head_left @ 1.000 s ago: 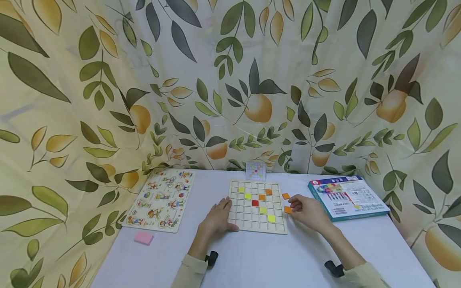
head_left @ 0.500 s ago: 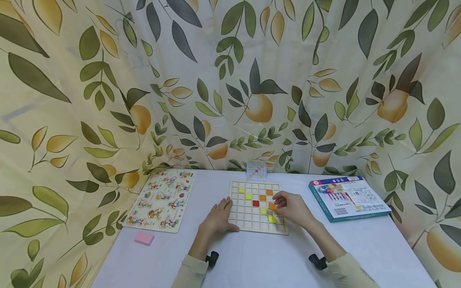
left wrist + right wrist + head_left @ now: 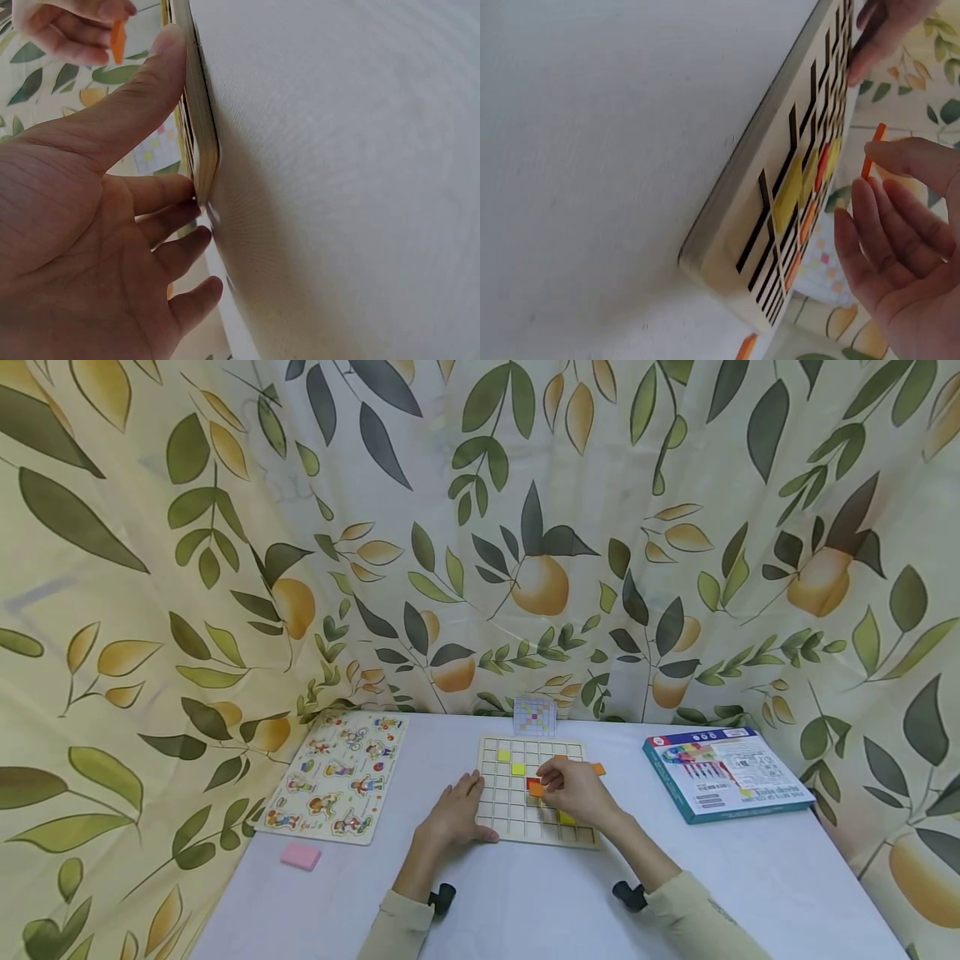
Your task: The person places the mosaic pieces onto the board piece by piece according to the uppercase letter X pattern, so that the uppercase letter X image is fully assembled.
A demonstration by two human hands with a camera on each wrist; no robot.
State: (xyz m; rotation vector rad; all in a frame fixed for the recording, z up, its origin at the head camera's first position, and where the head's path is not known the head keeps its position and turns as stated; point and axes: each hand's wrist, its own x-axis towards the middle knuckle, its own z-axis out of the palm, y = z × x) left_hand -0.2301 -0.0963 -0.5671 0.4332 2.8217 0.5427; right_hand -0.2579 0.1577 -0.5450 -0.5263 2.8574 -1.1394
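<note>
Your right hand [image 3: 573, 789] hovers over the middle of the square wooden grid board [image 3: 504, 810], and its fingers [image 3: 881, 217] pinch a small flat orange square tile [image 3: 871, 150] by its edge, holding it just above the cells without touching them. The tile sits near the red tile [image 3: 531, 783] at the board's centre. Your left hand [image 3: 453, 814] lies flat on the white desk [image 3: 525, 902] with its fingers relaxed and straight; its thumb [image 3: 127, 97] presses against the board's left edge, and the other fingers rest beside that edge.

On the board, two yellow tiles [image 3: 512, 762] lie in the upper left cells, and another yellow tile [image 3: 566, 817] shows just below your right hand. A loose orange tile [image 3: 597, 769] lies on the desk just beside the board's right edge. A small pattern card [image 3: 534, 717] stands upright behind the board. A wooden picture puzzle with cartoon figures [image 3: 337, 774] lies well to the left, with a pink rectangular eraser [image 3: 300, 857] near its front corner. A blue-edged box [image 3: 723, 771] rests on the right.
</note>
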